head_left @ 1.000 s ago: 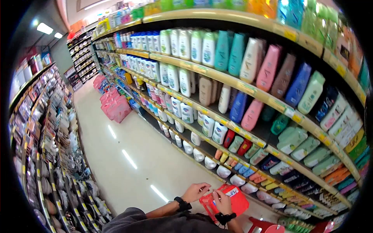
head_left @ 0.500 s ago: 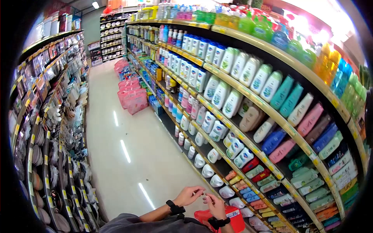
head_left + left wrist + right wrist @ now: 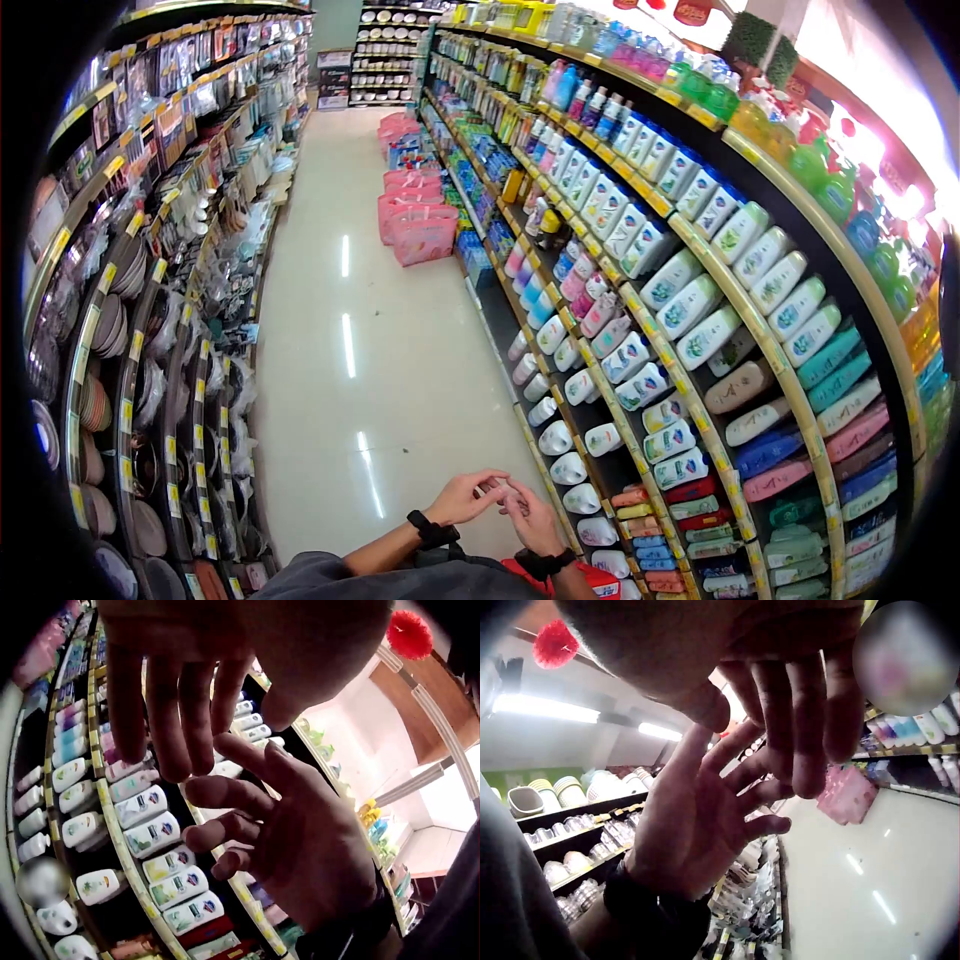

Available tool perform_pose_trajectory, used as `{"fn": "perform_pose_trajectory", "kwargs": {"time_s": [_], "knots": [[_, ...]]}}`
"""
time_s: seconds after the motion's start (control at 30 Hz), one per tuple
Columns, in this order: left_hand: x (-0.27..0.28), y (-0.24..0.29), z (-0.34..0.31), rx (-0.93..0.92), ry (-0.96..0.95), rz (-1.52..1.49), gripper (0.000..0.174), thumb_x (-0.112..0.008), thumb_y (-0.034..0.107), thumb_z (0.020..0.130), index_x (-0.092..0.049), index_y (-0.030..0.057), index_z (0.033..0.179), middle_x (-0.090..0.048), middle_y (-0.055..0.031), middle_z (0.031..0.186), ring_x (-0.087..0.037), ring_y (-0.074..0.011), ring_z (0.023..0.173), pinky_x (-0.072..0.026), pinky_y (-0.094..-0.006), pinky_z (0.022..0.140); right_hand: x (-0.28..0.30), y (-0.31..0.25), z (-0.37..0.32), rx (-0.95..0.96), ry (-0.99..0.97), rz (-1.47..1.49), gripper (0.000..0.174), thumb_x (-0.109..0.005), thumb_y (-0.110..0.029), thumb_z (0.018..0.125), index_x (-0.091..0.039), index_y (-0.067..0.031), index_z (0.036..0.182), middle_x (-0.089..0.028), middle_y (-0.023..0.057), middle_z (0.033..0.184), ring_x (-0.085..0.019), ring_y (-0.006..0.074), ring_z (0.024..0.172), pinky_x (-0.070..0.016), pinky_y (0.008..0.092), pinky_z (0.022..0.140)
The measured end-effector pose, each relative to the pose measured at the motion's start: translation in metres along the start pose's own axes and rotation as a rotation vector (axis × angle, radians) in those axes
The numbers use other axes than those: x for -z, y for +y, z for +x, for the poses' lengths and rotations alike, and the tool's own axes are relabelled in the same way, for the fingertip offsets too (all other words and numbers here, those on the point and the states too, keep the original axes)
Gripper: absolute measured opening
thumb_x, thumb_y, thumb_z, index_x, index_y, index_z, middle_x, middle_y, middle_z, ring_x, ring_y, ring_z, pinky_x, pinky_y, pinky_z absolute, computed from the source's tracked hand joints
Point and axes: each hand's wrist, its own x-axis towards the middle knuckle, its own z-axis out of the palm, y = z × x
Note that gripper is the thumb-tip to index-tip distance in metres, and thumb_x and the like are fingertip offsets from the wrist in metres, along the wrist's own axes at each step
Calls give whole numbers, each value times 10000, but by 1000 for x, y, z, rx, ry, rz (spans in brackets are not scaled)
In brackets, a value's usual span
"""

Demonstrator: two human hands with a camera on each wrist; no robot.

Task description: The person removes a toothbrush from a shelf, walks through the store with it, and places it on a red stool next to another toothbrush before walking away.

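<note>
My left hand and right hand meet in front of my body at the bottom of the head view, fingertips close together. Nothing shows between them. In the left wrist view the fingers of the left hand hang loosely from the top, and the right hand's palm faces them with its fingers half bent. The right wrist view has the left hand lying below the right one, its fingers spread and relaxed. Each wrist wears a black band. Beneath the right forearm a red basket-like object is partly hidden.
Shelves of white bottles and colourful tubes run along my right. To my left stand racks of packaged goods and dishes. Pink bags sit on the aisle floor by the right shelf, further ahead.
The view has turned right-to-left, so the aisle now lies more central and the bottle shelves slant along the right. Both hands stay together; the red object has slipped mostly out below.
</note>
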Motion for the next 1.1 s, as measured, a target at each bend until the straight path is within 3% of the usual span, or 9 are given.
{"fn": "perform_pose_trajectory", "kwargs": {"time_s": [0.3, 0.43, 0.53, 0.67, 0.87, 0.9, 1.0, 1.1], "knots": [[70, -3, -31, 52, 263, 65, 445, -698, 292, 938, -614, 59, 1308, -747, -101, 927, -717, -179, 752, -572, -305, 692, -48, -44, 61, 150, -241, -54, 449, -560, -238, 1017, -498, -38, 1413, -737, 144, 965, -737, 243, 839, -569, 358, 751], [83, -4, -35, 152, 295, 101, 445, -681, 262, 954, -598, 70, 1347, -743, -90, 955, -707, -177, 873, -562, -312, 751, -59, -49, 88, 164, -341, -43, 443, -561, -210, 1008, -500, -48, 1416, -734, 140, 938, -739, 241, 839, -572, 357, 739], [100, -1, -36, 139, 364, 110, 479, -676, 318, 953, -595, 63, 1350, -745, -103, 948, -712, -192, 778, -568, -317, 709, -73, -54, 111, 177, -424, 0, 440, -562, -205, 1007, -501, -55, 1416, -732, 135, 918, -738, 239, 835, -573, 352, 737], [126, -6, -33, 225, 486, 167, 453, -683, 286, 954, -607, 58, 1337, -746, -109, 950, -714, -192, 796, -569, -321, 722, -99, -47, 157, 239, -559, -17, 459, -577, -233, 1001, -499, -63, 1420, -731, 131, 906, -739, 247, 849, -566, 362, 743], [172, 4, 14, 249, 598, 222, 433, -662, 216, 968, -591, 91, 1376, -740, -90, 977, -690, -147, 863, -558, -302, 736, -114, -66, 237, 364, -652, 19, 500, -590, -266, 1001, -467, -71, 1445, -737, 130, 927, -730, 256, 839, -561, 370, 749], [178, 8, 24, 245, 620, 228, 434, -661, 215, 969, -590, 93, 1379, -739, -91, 980, -690, -148, 868, -558, -301, 738, -112, -76, 252, 380, -700, 4, 503, -590, -216, 1008, -442, -37, 1454, -729, 114, 917, -729, 195, 833, -566, 321, 746], [202, 8, 54, 244, 656, 231, 457, -649, 240, 978, -564, 100, 1405, -739, -96, 990, -693, -155, 887, -560, -314, 766, -111, -88, 302, 414, -756, 70, 523, -597, -283, 1000, -459, -51, 1449, -743, 123, 925, -735, 238, 844, -559, 354, 745], [221, 13, 85, 240, 667, 239, 474, -646, 257, 977, -552, 90, 1411, -740, -100, 996, -700, -170, 865, -563, -321, 764, -111, -88, 349, 406, -798, 128, 528, -591, -301, 1008, -460, -46, 1450, -747, 115, 930, -735, 218, 851, -557, 335, 752]]}}
